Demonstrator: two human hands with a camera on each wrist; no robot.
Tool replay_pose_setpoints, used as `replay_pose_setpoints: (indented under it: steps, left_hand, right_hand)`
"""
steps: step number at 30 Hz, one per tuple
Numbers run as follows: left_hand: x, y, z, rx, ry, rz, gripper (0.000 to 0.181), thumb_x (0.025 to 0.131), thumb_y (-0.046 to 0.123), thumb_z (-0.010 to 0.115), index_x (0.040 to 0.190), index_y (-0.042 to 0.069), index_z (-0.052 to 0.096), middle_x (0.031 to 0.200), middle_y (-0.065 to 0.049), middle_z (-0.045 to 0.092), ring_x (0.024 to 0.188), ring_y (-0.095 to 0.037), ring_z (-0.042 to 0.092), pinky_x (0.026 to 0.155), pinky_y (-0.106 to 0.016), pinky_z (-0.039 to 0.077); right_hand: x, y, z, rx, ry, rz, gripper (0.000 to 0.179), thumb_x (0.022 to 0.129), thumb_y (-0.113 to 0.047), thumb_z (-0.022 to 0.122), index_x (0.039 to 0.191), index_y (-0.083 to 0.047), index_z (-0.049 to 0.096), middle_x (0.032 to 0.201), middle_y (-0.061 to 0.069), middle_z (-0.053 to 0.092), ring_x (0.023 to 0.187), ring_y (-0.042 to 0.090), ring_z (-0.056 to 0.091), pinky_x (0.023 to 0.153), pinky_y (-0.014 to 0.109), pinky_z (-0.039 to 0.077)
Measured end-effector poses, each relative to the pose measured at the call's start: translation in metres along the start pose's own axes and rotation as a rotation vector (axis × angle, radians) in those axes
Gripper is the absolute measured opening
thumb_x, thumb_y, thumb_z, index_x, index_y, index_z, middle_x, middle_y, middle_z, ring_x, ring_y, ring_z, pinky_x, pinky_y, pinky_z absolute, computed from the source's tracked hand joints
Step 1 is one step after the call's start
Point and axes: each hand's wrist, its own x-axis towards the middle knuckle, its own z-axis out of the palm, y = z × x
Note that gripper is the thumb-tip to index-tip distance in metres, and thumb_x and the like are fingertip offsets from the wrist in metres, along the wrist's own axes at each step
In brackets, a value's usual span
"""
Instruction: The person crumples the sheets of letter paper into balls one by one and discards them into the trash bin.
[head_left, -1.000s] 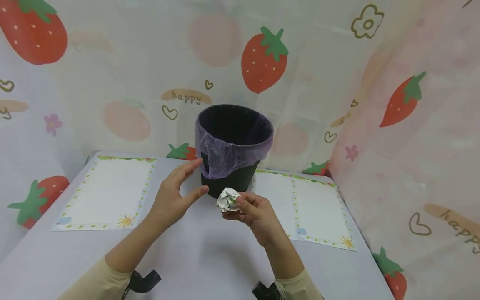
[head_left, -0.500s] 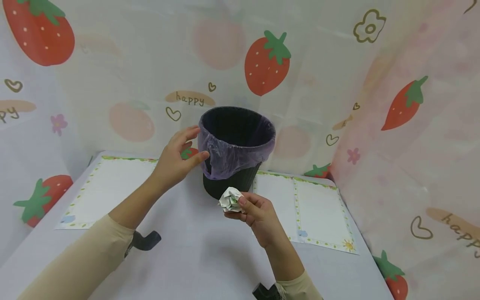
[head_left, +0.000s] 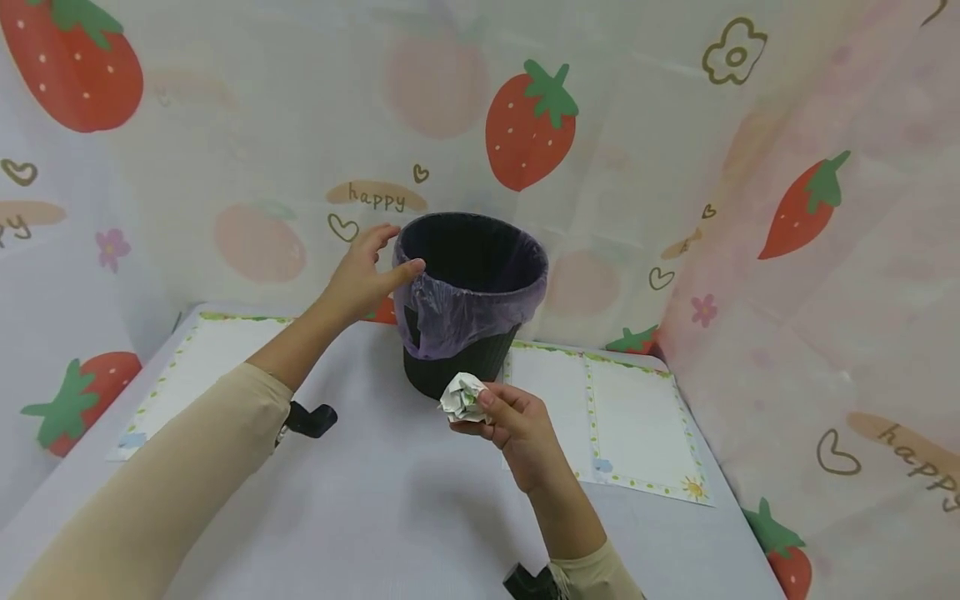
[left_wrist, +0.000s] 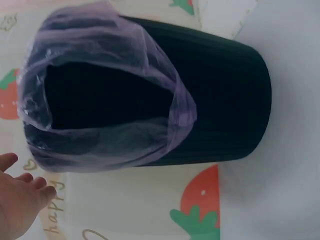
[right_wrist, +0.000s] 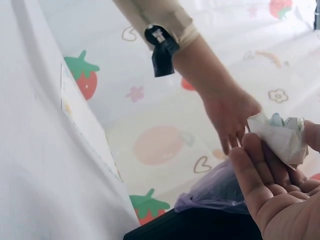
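A black trash bin [head_left: 453, 372] stands at the back middle of the table, lined with a purple plastic bag [head_left: 468, 321] folded over its rim. Up at the bin's left rim is my left hand [head_left: 362, 277], its thumb and fingers spread apart. The left wrist view has that left hand [left_wrist: 21, 205] just off the bag [left_wrist: 100, 150], holding nothing. In front of the bin, my right hand [head_left: 517, 427] pinches a crumpled ball of paper [head_left: 459, 398] between thumb and fingers. The right wrist view gives the paper ball [right_wrist: 281, 141] from close by.
Flat on the white table [head_left: 360, 517] lie sheets of paper with leafy printed borders, one left sheet [head_left: 206, 358] partly behind my left arm and more right sheets [head_left: 637, 417]. A strawberry-printed curtain [head_left: 300, 125] hangs behind the bin and along both sides.
My left hand has risen from the bin's lower left side to its rim, the forearm reaching farther in. My right hand and the paper ball have hardly moved.
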Motion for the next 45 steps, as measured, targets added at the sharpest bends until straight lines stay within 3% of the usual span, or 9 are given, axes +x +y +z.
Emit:
replay_pose_setpoints:
  steps: [5, 9, 15, 22, 27, 33, 40, 45]
  left_hand:
    - [0.013, -0.006, 0.002, 0.034, -0.048, -0.042, 0.092, 0.093, 0.061, 0.066, 0.160, 0.008, 0.031, 0.169, -0.014, 0.022, 0.153, -0.038, 0.026, 0.123, -0.058, 0.025]
    - [0.018, -0.009, 0.004, 0.052, -0.090, -0.065, 0.092, 0.095, 0.057, 0.066, 0.161, 0.006, 0.028, 0.170, -0.015, 0.017, 0.157, -0.035, 0.017, 0.126, -0.055, 0.018]
    - [0.018, -0.013, 0.007, 0.071, -0.105, -0.050, 0.091, 0.096, 0.052, 0.066, 0.160, 0.000, 0.027, 0.169, -0.018, 0.021, 0.157, -0.034, 0.018, 0.127, -0.051, 0.017]
    - [0.017, -0.021, 0.014, 0.074, -0.117, -0.053, 0.099, 0.094, 0.062, 0.064, 0.162, 0.003, 0.022, 0.170, -0.015, 0.021, 0.157, -0.032, 0.018, 0.128, -0.050, 0.017]
    - [0.018, -0.021, 0.015, 0.103, -0.105, -0.041, 0.098, 0.094, 0.063, 0.062, 0.162, 0.004, 0.024, 0.170, -0.014, 0.022, 0.157, -0.032, 0.019, 0.128, -0.050, 0.018]
    - [0.018, -0.021, 0.011, 0.168, -0.134, -0.037, 0.097, 0.095, 0.064, 0.059, 0.162, 0.004, 0.024, 0.170, -0.014, 0.020, 0.157, -0.033, 0.018, 0.128, -0.050, 0.016]
    - [0.019, -0.019, 0.007, 0.169, -0.145, -0.042, 0.099, 0.094, 0.066, 0.060, 0.163, 0.005, 0.022, 0.171, -0.013, 0.017, 0.158, -0.033, 0.016, 0.128, -0.051, 0.016]
    - [0.019, -0.017, 0.008, 0.152, -0.150, -0.053, 0.101, 0.092, 0.067, 0.062, 0.163, 0.007, 0.022, 0.171, -0.011, 0.017, 0.158, -0.031, 0.016, 0.128, -0.050, 0.016]
  right_hand:
    - [0.000, 0.000, 0.000, -0.008, 0.008, -0.003, 0.016, 0.102, -0.011, 0.061, 0.111, -0.002, 0.071, 0.107, 0.007, 0.075, 0.095, 0.021, 0.075, 0.092, 0.043, 0.060]
    - [0.000, -0.002, 0.001, -0.013, 0.014, -0.008, 0.017, 0.102, -0.011, 0.061, 0.113, -0.002, 0.070, 0.107, 0.007, 0.075, 0.095, 0.021, 0.076, 0.092, 0.043, 0.060]
    - [-0.003, -0.007, 0.004, -0.015, 0.024, -0.056, 0.017, 0.100, -0.011, 0.063, 0.112, -0.003, 0.071, 0.108, 0.007, 0.075, 0.095, 0.021, 0.076, 0.092, 0.043, 0.060]
    - [-0.007, -0.020, 0.002, -0.037, 0.016, -0.108, 0.018, 0.101, -0.009, 0.059, 0.111, -0.006, 0.072, 0.105, 0.005, 0.076, 0.092, 0.019, 0.076, 0.091, 0.042, 0.061]
    - [0.000, -0.038, -0.001, -0.089, 0.010, -0.128, 0.017, 0.101, -0.008, 0.058, 0.110, -0.007, 0.072, 0.106, 0.005, 0.075, 0.093, 0.019, 0.076, 0.091, 0.042, 0.061]
    - [0.012, -0.065, -0.006, -0.151, -0.018, -0.149, 0.018, 0.100, -0.006, 0.058, 0.105, -0.011, 0.075, 0.106, 0.004, 0.075, 0.095, 0.018, 0.075, 0.091, 0.042, 0.061]
    - [0.030, -0.101, -0.010, -0.206, -0.036, -0.198, 0.025, 0.100, -0.002, 0.055, 0.104, -0.014, 0.077, 0.102, 0.002, 0.076, 0.094, 0.017, 0.075, 0.092, 0.040, 0.060]
    - [0.049, -0.126, -0.018, -0.280, -0.081, -0.180, 0.023, 0.100, -0.003, 0.057, 0.106, -0.014, 0.076, 0.101, 0.001, 0.076, 0.093, 0.015, 0.074, 0.093, 0.042, 0.060]
